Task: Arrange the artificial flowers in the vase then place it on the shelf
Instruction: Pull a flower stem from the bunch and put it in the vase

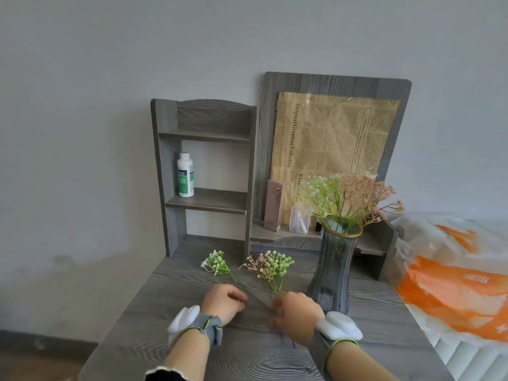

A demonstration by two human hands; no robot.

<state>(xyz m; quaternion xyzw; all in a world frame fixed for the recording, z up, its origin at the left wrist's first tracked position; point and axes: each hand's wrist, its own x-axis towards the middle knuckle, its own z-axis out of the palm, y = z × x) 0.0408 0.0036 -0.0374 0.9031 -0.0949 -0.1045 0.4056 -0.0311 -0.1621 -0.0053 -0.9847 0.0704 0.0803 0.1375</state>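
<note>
Pinching stem of pink-and-green sprig (270, 266) with my right hand (295, 312), low on table (178, 292); left hand (224, 302) fingers curled at green sprig (215, 264) stem, grip unclear. Vase (334, 268), part-filled, stands just beside right hand.

A white bottle (185, 174) with a green label stands upright, well left of a tall pink box (273, 204) and a small clear bottle (299, 220), which stand just beside each other. Behind those two, a sheet of tan newspaper-print paper (335, 138) stands upright. An orange-and-white plastic bag (450, 276) lies crumpled at the right edge of the grey wood-grain tabletop (192, 353). The wall (110, 78) behind is pale grey.
</note>
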